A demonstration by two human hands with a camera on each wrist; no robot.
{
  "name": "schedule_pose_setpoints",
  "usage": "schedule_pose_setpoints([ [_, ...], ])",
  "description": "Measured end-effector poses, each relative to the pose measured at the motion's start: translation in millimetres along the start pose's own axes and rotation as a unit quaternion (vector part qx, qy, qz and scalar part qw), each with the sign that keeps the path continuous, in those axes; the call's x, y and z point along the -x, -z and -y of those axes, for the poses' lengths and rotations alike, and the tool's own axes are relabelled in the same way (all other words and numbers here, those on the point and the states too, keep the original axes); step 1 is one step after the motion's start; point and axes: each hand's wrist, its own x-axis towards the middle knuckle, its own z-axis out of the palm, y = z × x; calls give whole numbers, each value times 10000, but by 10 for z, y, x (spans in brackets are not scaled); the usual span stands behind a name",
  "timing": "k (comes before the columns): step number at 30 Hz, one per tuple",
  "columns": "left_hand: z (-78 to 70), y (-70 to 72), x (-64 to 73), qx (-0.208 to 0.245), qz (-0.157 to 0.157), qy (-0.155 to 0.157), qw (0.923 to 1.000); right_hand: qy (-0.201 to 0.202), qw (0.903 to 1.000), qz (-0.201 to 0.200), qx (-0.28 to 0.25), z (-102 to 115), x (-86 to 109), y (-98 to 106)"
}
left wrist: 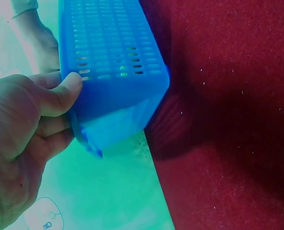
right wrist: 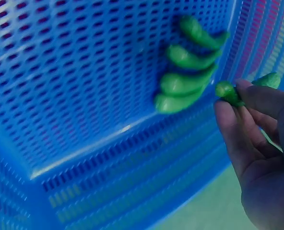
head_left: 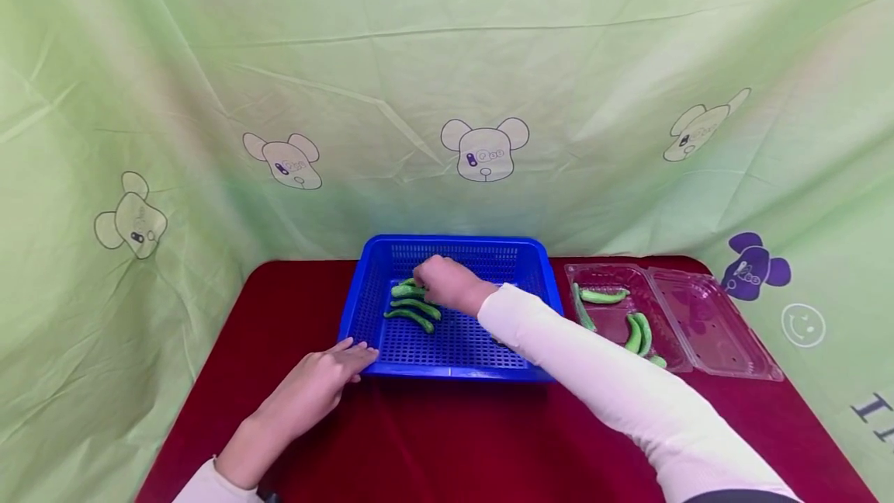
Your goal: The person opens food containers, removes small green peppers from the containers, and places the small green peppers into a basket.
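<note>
On the table stands a blue plastic basket (head_left: 447, 372) with slotted walls. My left hand (head_left: 328, 379) holds its near left corner; in the left wrist view the thumb presses the wall (left wrist: 118, 96) and the other fingers lie behind the rim. Inside the basket, slim curved green vegetables (head_left: 410, 319) lie side by side in a row at the left. My right hand (head_left: 450, 283) is over the basket, near the far end of that row. Its thumb and fingers pinch another green vegetable (right wrist: 224, 89), whose rounded end sticks out; the hand covers its middle.
To the right of the basket, a clear plastic clamshell box (head_left: 615, 324) lies with its lid (head_left: 722, 332) folded out to the right. It contains several more green vegetables (head_left: 604, 296). Dark red cloth (head_left: 447, 441) covers the table; a pale green curtain (head_left: 391, 84) hangs behind.
</note>
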Motion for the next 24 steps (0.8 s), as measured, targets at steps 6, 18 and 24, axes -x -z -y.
schedule_pose_setpoints([
  [6,11,5,22,78,-44,-52,9999,-74,9995,277,106,186,-88,-180],
  [18,15,-34,5,109,-415,-145,9990,-405,9958,587,577,340,-161,-437],
  [24,7,-61,10,7,-592,-192,9981,-530,9933,725,733,362,-168,-482],
])
